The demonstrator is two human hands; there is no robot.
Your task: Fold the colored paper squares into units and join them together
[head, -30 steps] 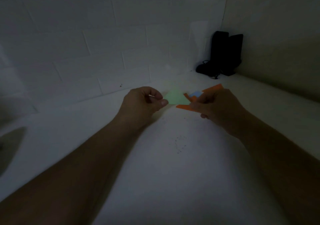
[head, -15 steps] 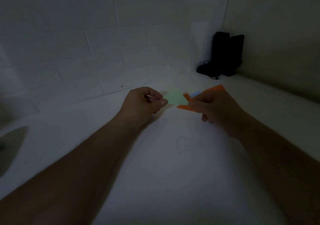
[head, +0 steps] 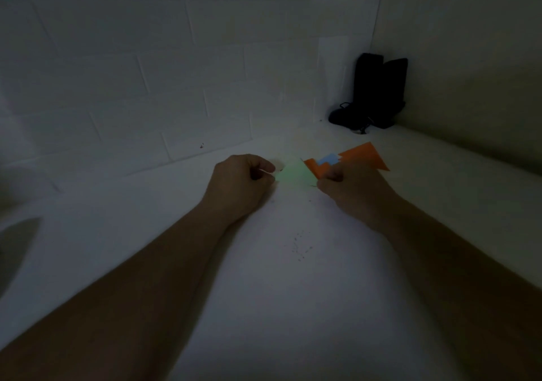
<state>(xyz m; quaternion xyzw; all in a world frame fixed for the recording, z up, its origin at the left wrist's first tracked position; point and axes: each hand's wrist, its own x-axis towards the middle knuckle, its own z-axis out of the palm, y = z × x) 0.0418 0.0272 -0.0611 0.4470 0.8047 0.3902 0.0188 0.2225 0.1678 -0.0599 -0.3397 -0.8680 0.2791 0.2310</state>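
The scene is dim. A pale green folded paper unit (head: 293,173) is held between both hands above the white table. My left hand (head: 243,181) pinches its left corner with thumb and curled fingers. My right hand (head: 352,188) grips the joined orange paper units (head: 362,156), which stick out past its knuckles to the right. A small light blue paper piece (head: 328,159) shows between the orange parts. The green unit's right edge meets the orange piece at my right fingertips; how they overlap is hidden.
The white table (head: 278,292) runs into a corner of white brick wall. A black object with a cord (head: 372,96) stands in the far right corner. Small dark specks (head: 300,247) lie on the table between my forearms.
Both hands have stayed close together with the papers. The orange units have tilted slightly, and the green unit now sits closer against the orange piece.
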